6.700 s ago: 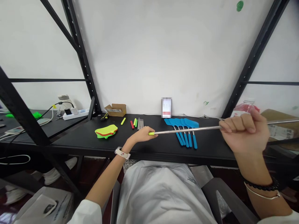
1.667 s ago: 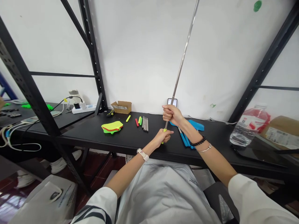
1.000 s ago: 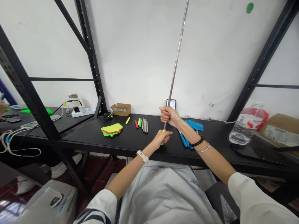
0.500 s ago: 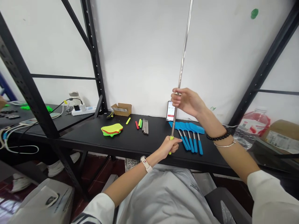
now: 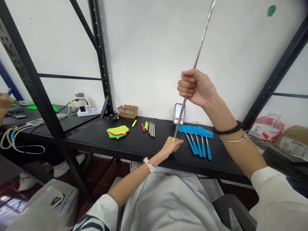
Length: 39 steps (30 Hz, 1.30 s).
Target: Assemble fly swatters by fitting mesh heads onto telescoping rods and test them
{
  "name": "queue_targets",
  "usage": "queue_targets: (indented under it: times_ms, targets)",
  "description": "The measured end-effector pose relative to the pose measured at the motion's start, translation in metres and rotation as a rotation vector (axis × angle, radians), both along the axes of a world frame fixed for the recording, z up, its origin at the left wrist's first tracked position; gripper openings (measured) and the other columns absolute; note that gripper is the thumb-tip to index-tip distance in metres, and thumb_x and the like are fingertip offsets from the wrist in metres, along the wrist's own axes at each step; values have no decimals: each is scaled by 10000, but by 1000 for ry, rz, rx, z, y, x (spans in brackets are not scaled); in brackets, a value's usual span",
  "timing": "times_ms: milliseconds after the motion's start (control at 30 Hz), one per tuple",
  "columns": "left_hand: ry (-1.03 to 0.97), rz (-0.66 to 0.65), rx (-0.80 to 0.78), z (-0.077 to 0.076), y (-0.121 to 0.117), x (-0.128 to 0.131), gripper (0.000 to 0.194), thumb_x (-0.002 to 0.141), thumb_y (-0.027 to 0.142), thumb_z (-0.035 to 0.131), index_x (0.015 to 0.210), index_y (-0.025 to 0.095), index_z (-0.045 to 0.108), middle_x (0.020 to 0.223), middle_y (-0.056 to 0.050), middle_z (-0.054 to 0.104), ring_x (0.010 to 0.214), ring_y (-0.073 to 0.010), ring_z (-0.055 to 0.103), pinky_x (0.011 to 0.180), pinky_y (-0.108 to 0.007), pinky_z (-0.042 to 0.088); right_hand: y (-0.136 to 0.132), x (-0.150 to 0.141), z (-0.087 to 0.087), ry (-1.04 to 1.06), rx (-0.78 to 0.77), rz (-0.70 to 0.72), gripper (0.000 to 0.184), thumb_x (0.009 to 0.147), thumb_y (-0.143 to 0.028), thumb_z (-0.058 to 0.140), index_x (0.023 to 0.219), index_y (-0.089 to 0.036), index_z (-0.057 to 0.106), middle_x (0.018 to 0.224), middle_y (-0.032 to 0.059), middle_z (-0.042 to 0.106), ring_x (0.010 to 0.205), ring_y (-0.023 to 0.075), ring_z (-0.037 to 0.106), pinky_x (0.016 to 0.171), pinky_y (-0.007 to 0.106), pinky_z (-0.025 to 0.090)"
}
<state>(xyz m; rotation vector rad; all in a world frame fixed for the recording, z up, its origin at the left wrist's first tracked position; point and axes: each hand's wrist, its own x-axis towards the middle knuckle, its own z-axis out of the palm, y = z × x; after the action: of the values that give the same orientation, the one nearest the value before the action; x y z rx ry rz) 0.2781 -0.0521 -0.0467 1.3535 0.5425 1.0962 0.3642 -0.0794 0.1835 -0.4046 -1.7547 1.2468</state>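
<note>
A long silver telescopic rod (image 5: 203, 37) slants up to the right and runs out of the top of the picture. My left hand (image 5: 170, 147) is closed round its yellow-green handle (image 5: 173, 140), low over the table's front part. Higher up, my right hand (image 5: 196, 86) wraps the metal shaft in a fist. Behind the rod and to its right lie several blue fly swatters (image 5: 198, 138) with blue handles. Left of my hands are several bare metal rods (image 5: 152, 130), red and green grip sleeves (image 5: 145, 126), and a stack of yellow, red and green swatter heads (image 5: 117, 131).
A phone (image 5: 179, 112) leans at the wall. Further left are an open cardboard box (image 5: 127, 111), a yellow-green sleeve (image 5: 134, 123) and a power strip (image 5: 89, 111) with cables. Black shelf posts (image 5: 36, 80) flank the table. At far left is another person's hand (image 5: 6, 102).
My right hand has risen slightly and closed from a loose hold to a full fist on the shaft. The rod leans further right. The view has shifted slightly.
</note>
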Motion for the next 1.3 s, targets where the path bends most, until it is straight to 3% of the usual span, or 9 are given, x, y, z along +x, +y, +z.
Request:
queue_targets:
  times_ms: [133, 300, 533, 800, 1067, 1167, 1300]
  targets:
    - [14, -27, -2, -1, 0, 0, 482, 663, 335, 612, 429, 203, 212, 312, 106, 190, 292, -10, 142, 375, -233, 47, 2, -2, 4, -16, 3, -17, 467, 810, -300, 506, 551, -183, 135, 451, -62, 112, 367, 40, 154, 348, 202, 139]
    - [32, -75, 0, 0, 0, -3, 517, 655, 374, 627, 424, 201, 198, 324, 106, 179, 299, -6, 136, 386, -236, 49, 5, -3, -2, -2, 10, -71, 446, 854, -315, 439, 557, -191, 131, 447, -62, 82, 348, 30, 138, 355, 191, 111]
    - [61, -95, 42, 0, 1, -7, 490, 689, 333, 600, 432, 207, 203, 327, 96, 191, 308, -17, 145, 390, -244, 61, 7, -10, -11, 15, 20, -39, 467, 816, -328, 504, 553, -197, 142, 440, -70, 84, 346, 34, 135, 354, 200, 110]
    - [19, -90, -9, 0, 4, -8, 484, 673, 316, 597, 444, 211, 184, 321, 103, 180, 307, -15, 137, 395, -237, 56, 21, -24, -39, 73, -17, 21, 458, 764, -277, 503, 532, -193, 117, 441, -77, 54, 367, 35, 65, 347, 198, 60]
    - [27, -106, -30, 2, 4, -7, 491, 655, 339, 617, 447, 204, 193, 318, 104, 189, 304, -12, 142, 393, -230, 57, 24, -14, -41, 133, -39, -64, 450, 715, -279, 511, 521, -187, 116, 430, -76, 60, 368, 38, 61, 350, 194, 56]
    - [26, -100, -43, 0, 7, -7, 502, 657, 347, 620, 448, 202, 187, 320, 104, 189, 308, -9, 143, 393, -224, 61, 27, -19, -56, 133, -70, -74, 440, 703, -288, 512, 508, -188, 131, 420, -80, 68, 361, 37, 68, 347, 190, 60]
    - [1, -75, -66, -2, 11, -8, 507, 650, 336, 618, 439, 206, 176, 303, 104, 181, 295, -11, 140, 382, -222, 61, 35, -32, -95, 115, -148, -60, 443, 716, -308, 519, 496, -191, 153, 405, -85, 94, 351, 29, 81, 349, 185, 58]
